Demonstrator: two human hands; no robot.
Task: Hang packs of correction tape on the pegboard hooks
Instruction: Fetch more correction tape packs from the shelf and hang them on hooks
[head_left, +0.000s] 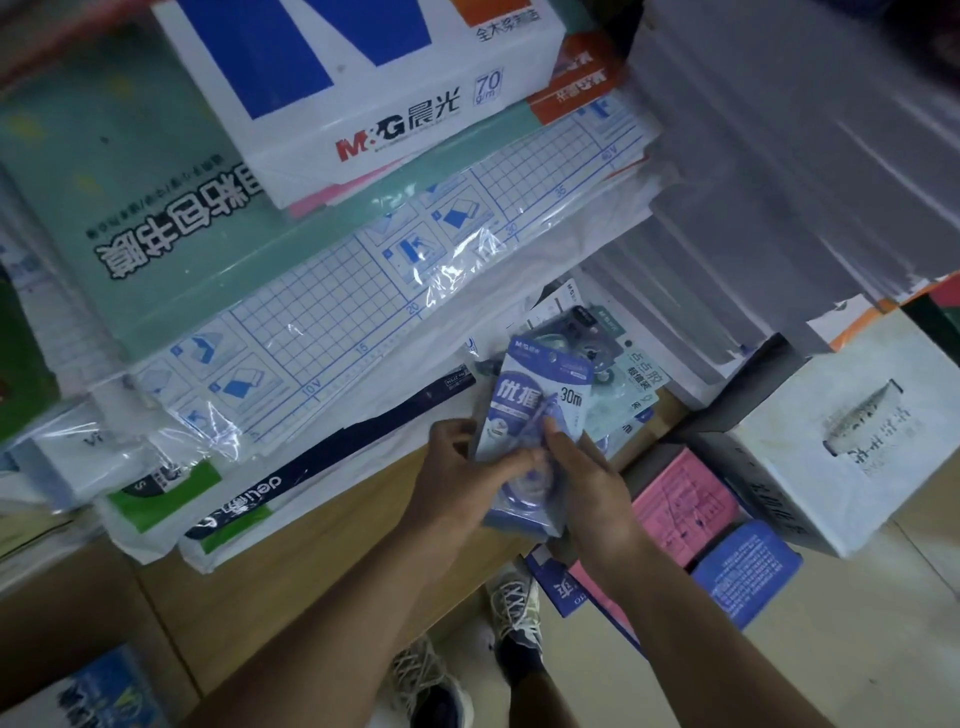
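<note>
Several correction tape packs (535, 415) sit pinched between both hands, left hand (457, 483) and right hand (597, 499) closed around their lower ends, above the surface (311, 545). Light, slick blister cards, probably; best gripped by the card edges. More packs (618, 364) lie behind.

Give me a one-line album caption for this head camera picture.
Both hands, left and right, hold a blue pack of correction tape above a shelf stacked with paper reams.
</note>
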